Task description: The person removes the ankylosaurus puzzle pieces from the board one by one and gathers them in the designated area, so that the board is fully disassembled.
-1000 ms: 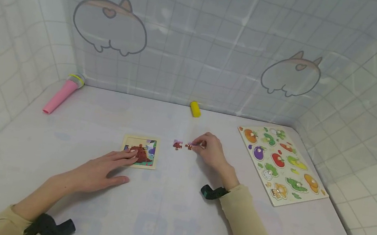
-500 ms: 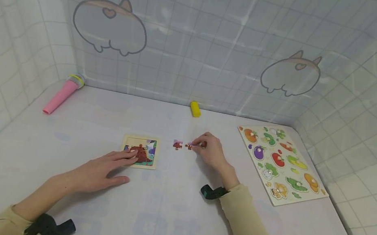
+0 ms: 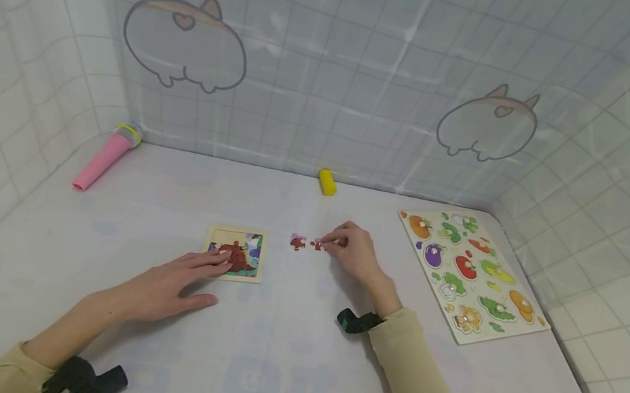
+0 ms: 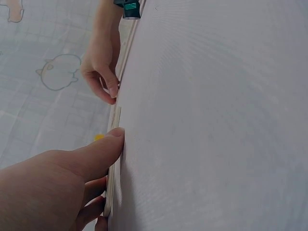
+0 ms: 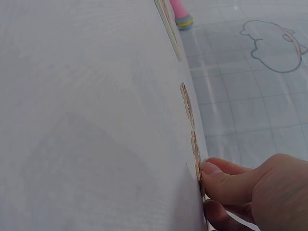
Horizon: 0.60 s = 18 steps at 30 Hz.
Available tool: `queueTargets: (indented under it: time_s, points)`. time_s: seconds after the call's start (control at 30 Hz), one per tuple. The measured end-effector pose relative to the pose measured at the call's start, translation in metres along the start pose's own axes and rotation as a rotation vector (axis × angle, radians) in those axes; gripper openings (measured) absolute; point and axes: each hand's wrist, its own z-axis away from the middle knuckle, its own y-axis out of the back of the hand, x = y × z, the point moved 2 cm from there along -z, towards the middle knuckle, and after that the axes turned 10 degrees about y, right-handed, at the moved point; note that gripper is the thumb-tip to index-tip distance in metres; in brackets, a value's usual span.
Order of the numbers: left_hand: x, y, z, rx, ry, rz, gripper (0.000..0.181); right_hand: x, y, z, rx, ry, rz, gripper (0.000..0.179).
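White tabletop (image 3: 265,353): left grip (image 3: 170,289) on puzzle tray (image 3: 224,237), seemingly part-filled.

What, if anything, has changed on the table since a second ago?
Nothing visibly changed: nothing moved, and nothing was picked up or let go. The left hand still rests on the framed puzzle, and the right hand keeps its grip on a small puzzle piece beside another loose piece. The pink microphone, yellow cylinder and vegetable board lie where they did.
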Motion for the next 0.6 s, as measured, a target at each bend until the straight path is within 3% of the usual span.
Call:
queueTargets:
  time_s: [0.27, 0.47, 0.6]
  points:
    - [-0.001, -0.001, 0.0, -0.006, 0.006, -0.006, 0.066, -0.002, 0.002, -0.001, -0.004, -0.004, -0.001, 0.009]
    - [-0.001, -0.001, -0.001, -0.012, 0.006, 0.001, 0.067, -0.006, 0.007, -0.003, 0.057, 0.011, -0.1, 0.009]
    - [0.0, 0.0, 0.0, -0.012, 0.005, 0.002, 0.067, -0.012, 0.006, -0.004, 0.042, 0.037, -0.132, 0.009]
